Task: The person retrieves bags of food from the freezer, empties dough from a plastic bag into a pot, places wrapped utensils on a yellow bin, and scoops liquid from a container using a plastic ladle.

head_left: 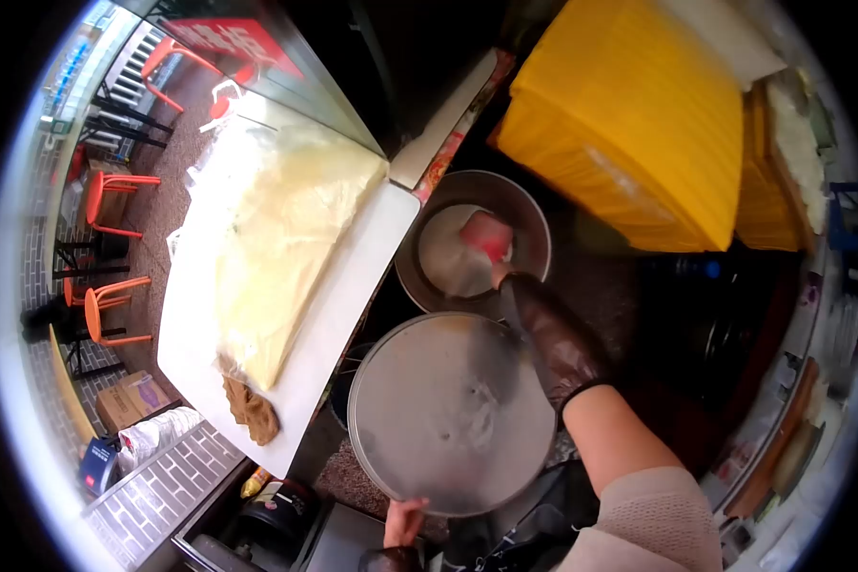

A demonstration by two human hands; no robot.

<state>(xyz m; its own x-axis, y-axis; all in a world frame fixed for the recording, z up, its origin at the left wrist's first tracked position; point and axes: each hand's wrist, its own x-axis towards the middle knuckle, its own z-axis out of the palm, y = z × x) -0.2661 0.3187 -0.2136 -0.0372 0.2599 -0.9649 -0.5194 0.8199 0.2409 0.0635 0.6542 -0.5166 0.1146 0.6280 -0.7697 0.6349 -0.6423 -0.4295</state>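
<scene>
My right hand [501, 274] reaches down into a deep round metal pot [541, 229], closed around a red scoop [486, 232]. The scoop rests at the pale, whitish contents [444, 250] of the pot; whether these are powder or liquid I cannot tell. A brown shiny sleeve cover [561, 338] wraps my right forearm. At the bottom of the view, my left hand [406, 520] grips the near rim of a large round metal lid [448, 410]. This lid is held tilted in front of the pot, its flat face toward me.
Left of the pot stands a white counter [319, 324] with plastic-covered pale yellow sheeting [286, 229] and a brown cloth [250, 412]. A yellow-covered stack [629, 124] rises at upper right. Orange stools [119, 305] and a cardboard box [133, 400] are farther left.
</scene>
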